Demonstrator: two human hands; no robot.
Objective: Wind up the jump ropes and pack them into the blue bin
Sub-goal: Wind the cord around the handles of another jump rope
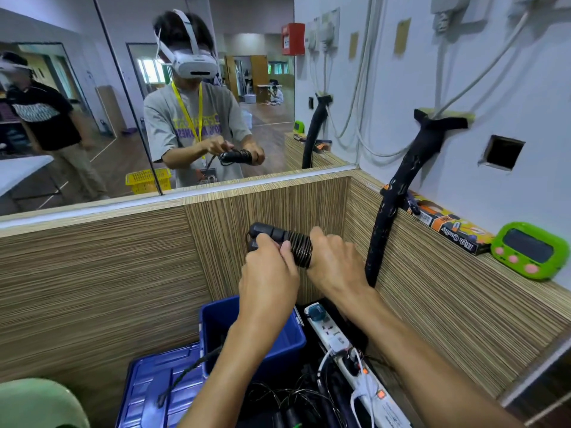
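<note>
Head view of a person winding a jump rope point(285, 242) above a blue bin point(289, 341). Both hands are raised in front of a striped wood-grain partition point(123, 257). The right hand point(335, 261) is closed around one end of the black handles, where the thin rope is already coiled in tight turns around them; the opposite handle ends project to the left, free of the coil. The left hand point(268, 273) meets the bundle from below, its fingertips point(285, 247) pinched together on the rope at the edge of the coil (whether a loose strand runs through the pinch cannot be told, since the hand hides it). The blue bin stands open directly beneath the forearms, and what lies in it is hidden by the left forearm. Its blue lid point(160, 384) lies flat just beside it, at lower left, with a dark cord point(182, 376) trailing across the lid and over the bin's rim. To the right of the bin lies a white power strip point(343, 344), with a tangle of thin black ropes point(296, 396) in front of it. On the ledge at right rest a green timer point(530, 250) and an orange battery pack point(448, 223). The wall mirror point(92, 118) above the partition reflects the person, both hands on the wound bundle.
</note>
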